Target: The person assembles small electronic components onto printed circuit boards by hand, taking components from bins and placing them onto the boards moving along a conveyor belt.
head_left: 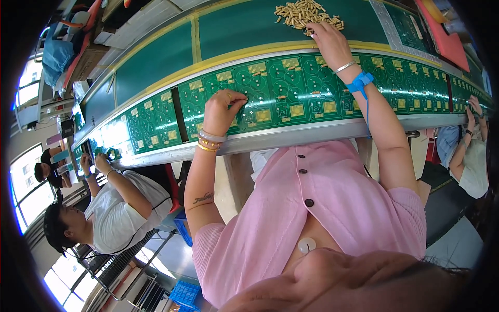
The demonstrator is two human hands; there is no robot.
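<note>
A row of green circuit boards point(280, 78) lies in a metal-edged track in front of me. My left hand point(221, 110) is over one of these boards, thumb and forefinger pinched together at its surface. Whatever sits between those fingertips is too small to make out. Farther off, a heap of small tan cylindrical parts point(300, 13) rests on the green bench top. At the near edge of this heap is my right hand point(331, 46), its fingers curled down and drawn together among the parts. The fingertips partly hide what they grip.
A yellow-taped ledge point(228, 51) runs between the track and the green bench top point(239, 35). At the left, a co-worker in a white shirt point(122, 208) handles boards on the same line. Another person's hands point(474, 106) work at the far right. Blue crates point(184, 295) stand below.
</note>
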